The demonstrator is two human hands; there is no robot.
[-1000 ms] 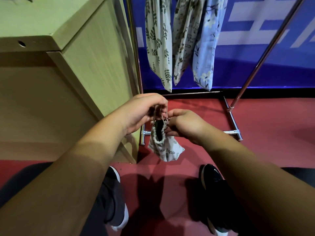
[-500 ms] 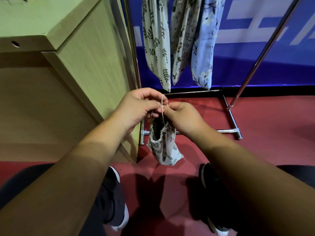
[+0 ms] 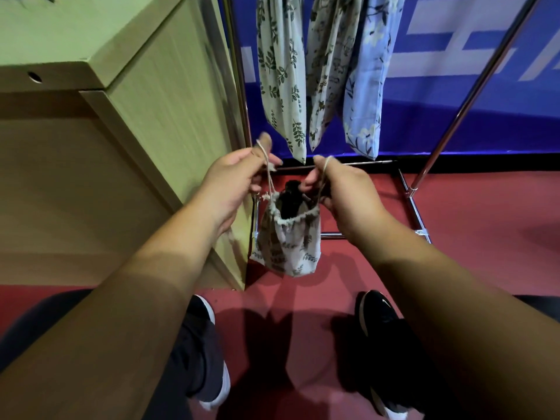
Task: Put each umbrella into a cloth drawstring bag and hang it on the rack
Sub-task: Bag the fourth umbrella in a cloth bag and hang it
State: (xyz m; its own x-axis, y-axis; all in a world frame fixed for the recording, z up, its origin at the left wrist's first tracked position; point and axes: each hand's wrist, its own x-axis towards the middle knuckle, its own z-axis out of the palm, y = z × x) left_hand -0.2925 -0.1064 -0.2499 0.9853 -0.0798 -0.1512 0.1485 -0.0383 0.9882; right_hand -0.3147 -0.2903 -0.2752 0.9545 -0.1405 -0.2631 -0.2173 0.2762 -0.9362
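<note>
A pale leaf-print drawstring bag (image 3: 288, 244) hangs in front of me between both hands. The black top of an umbrella (image 3: 291, 197) sticks out of its gathered mouth. My left hand (image 3: 233, 180) pinches the left drawstring (image 3: 268, 168), which loops over its raised finger. My right hand (image 3: 339, 189) pinches the right drawstring (image 3: 324, 172), pulled the other way. Behind them stands the chrome rack (image 3: 454, 116), with three long cloth bags hanging from it: a leaf-print bag (image 3: 281, 71), a patterned bag (image 3: 330, 68) and a light-blue floral bag (image 3: 369, 86).
A light wooden cabinet (image 3: 151, 101) stands close on the left, its corner touching the rack's left post. The rack's floor bars (image 3: 418, 213) cross the red floor (image 3: 485, 222). A blue banner wall lies behind. My two dark shoes (image 3: 385, 334) are below.
My hands have moved apart and slightly up, drawing the two strings out to either side. The bag's mouth sits lower between them, with the umbrella's top showing.
</note>
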